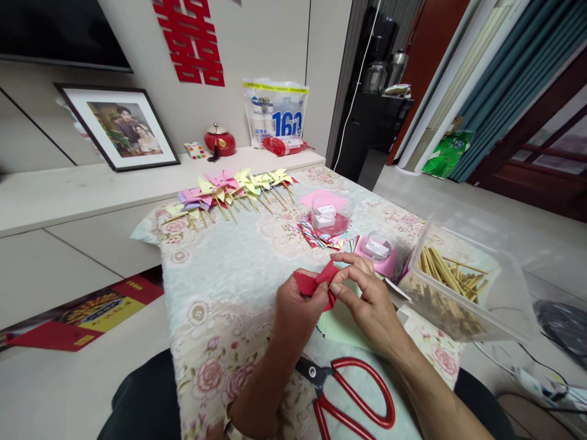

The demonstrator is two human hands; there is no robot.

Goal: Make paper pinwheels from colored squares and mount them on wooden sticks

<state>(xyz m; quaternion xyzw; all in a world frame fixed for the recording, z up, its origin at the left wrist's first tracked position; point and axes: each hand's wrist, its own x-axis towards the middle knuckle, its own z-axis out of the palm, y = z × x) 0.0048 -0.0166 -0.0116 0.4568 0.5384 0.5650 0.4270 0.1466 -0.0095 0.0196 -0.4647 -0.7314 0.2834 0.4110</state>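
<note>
Both hands meet over the near middle of the table around a piece of folded red paper (326, 273), its corners bent up like pinwheel blades. My left hand (300, 305) pinches the paper from the left, thumb on top. From the right, my right hand (364, 293) presses thumb and fingertips at the paper's centre; the exact pinch point is hidden. Under the right hand lies light green paper (346, 327). Closest to me rest red-handled scissors (351, 397), their blades partly hidden by my left forearm.
Finished paper pinwheels (233, 186) on sticks lie in a row at the far left. Round clear containers (332, 214) stand on patterned paper. A clear plastic bin (509, 305) of short wooden sticks (447, 275) sits right. A framed photo (121, 125) stands on the cabinet behind.
</note>
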